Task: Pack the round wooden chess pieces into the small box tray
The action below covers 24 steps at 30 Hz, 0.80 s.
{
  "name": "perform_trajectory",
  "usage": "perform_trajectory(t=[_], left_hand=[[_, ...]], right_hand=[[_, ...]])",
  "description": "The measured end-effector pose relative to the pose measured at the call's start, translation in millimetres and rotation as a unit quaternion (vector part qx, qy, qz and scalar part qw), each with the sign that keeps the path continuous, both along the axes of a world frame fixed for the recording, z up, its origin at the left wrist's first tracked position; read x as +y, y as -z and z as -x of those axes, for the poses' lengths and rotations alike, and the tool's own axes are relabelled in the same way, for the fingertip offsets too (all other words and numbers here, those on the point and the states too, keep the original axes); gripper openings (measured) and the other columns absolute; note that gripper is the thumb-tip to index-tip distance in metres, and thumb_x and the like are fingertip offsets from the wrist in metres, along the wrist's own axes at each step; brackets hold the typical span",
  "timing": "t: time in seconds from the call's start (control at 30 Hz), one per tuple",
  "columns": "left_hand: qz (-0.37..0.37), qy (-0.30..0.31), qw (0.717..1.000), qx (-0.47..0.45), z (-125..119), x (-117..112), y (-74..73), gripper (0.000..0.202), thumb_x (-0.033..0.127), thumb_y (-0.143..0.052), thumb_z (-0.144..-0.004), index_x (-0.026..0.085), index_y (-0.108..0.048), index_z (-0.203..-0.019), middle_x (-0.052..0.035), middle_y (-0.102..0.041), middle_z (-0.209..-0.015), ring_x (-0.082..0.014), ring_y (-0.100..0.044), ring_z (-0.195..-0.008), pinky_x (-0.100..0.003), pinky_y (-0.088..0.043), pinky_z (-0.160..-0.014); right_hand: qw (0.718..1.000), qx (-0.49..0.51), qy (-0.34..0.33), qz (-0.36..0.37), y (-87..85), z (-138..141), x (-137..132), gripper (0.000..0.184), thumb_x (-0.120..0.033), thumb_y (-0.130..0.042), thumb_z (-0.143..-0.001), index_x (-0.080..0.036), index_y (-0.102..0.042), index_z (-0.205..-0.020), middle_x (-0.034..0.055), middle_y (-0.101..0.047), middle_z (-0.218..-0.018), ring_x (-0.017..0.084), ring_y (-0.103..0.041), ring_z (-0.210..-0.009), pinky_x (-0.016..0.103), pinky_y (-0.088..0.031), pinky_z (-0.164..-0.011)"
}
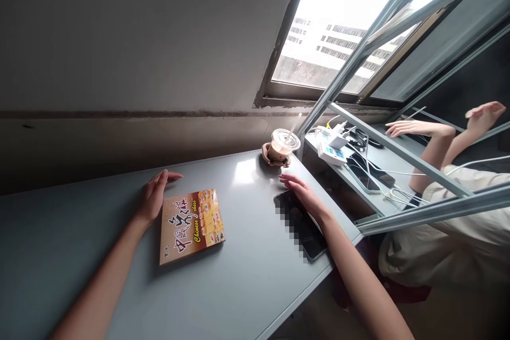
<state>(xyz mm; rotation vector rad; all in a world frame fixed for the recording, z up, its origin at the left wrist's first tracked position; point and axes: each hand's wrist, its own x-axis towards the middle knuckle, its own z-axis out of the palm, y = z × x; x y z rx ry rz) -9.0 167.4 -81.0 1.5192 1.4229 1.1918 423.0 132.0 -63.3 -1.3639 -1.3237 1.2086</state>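
A flat Chinese chess box [192, 224] lies on the grey desk, its orange and beige cover facing up. My left hand [154, 196] rests at the box's upper left corner, fingers stretched out and nothing held. Toward the desk's right edge, my right hand [303, 196] is over a dark phone [306, 228], fingers extended; whether it touches the phone I cannot tell. Part of the phone is blurred by pixel blocks. Just beyond that hand stands a lidded drink cup [283, 143] with a straw, set in a brown cardboard holder [274, 157].
A metal frame [398, 125] divides my desk [247, 287] from a neighbouring one. Over there are a white power strip [332, 150] with chargers, tangled cables [398, 195] and another phone [362, 175]. A seated person's hands [414, 127] are raised behind the frame. The window [338, 26] is at the back.
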Motion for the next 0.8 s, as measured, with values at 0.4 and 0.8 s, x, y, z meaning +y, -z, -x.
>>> perform_trajectory(t=[0.4, 0.8], left_hand=[[0.009, -0.002, 1.0, 0.027, -2.5, -1.5, -6.2, 0.06, 0.059, -0.025, -0.089, 0.017, -0.067, -0.09, -0.009, -0.066, -0.107, -0.0228, -0.058, -0.107, -0.039, -0.041, -0.099], [0.015, -0.003, 1.0, 0.018, -2.1, -0.7, -4.6, 0.061, 0.062, -0.025, -0.087, 0.017, -0.068, -0.089, -0.0083, -0.067, -0.105, -0.0231, -0.058, -0.106, -0.04, -0.041, -0.1]], right_hand=[[0.991, 0.058, 0.117, 0.033, 2.2, 37.0, -57.3, 0.023, -0.029, -0.061, -0.074, -0.029, -0.068, -0.096, -0.001, -0.066, -0.112, 0.021, -0.054, -0.115, 0.036, -0.036, -0.105], [0.996, 0.069, 0.065, 0.002, 12.5, 23.2, -60.7, 0.034, -0.028, -0.073, -0.067, -0.031, -0.065, -0.1, 0.0001, -0.056, -0.131, 0.025, -0.046, -0.127, 0.042, -0.032, -0.111]])
